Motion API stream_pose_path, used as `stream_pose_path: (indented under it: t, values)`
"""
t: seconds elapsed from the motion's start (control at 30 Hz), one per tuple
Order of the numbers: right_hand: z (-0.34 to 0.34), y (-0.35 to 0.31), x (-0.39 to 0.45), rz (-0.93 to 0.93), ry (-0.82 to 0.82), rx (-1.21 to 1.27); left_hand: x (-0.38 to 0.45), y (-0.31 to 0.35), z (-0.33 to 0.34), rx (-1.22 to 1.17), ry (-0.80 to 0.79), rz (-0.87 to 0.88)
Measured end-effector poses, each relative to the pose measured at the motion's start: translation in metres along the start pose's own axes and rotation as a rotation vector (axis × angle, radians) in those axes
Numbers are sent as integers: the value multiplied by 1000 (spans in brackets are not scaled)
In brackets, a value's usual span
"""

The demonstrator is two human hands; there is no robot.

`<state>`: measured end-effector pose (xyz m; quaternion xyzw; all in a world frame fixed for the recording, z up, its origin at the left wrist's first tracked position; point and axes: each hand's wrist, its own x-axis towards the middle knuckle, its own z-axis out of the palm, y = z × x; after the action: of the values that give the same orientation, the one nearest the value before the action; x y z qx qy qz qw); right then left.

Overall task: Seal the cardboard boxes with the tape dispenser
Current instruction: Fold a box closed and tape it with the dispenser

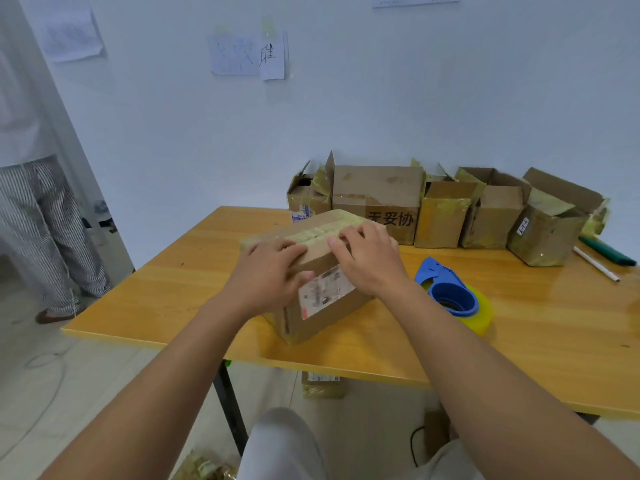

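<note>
The cardboard box (322,271) sits near the front edge of the yellow tabletop (166,299), flaps closed, with a pale tape strip (329,230) running along its top seam and a shipping label (325,289) on the near side face. The left hand (273,271) lies flat on the near top edge, fingers extended and relaxed, pressing down; it grips nothing. The right hand (370,258) rests on the top, fingers spread over the strip; they appear to press it flat, though motion blur obscures the fingertips. The tape dispenser (450,292), blue with a yellow roll, lies on the tabletop just to the right of the box, apart from both hands. A row of open boxes (443,209) stands along the wall. A pen (595,265) lies at the far right.
</note>
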<state>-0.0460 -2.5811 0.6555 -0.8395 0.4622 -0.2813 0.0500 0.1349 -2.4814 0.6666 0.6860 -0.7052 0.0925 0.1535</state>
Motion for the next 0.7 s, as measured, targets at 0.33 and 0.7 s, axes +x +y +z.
stream_pose_path:
  t: [0.33, 0.7]
  values:
    - [3, 28, -19, -3, -30, 40, 3, -47, -5, 121, -69, -158]
    - [-1, 13, -22, -19, 143, -1, 11, -41, 9, -58, -35, -301]
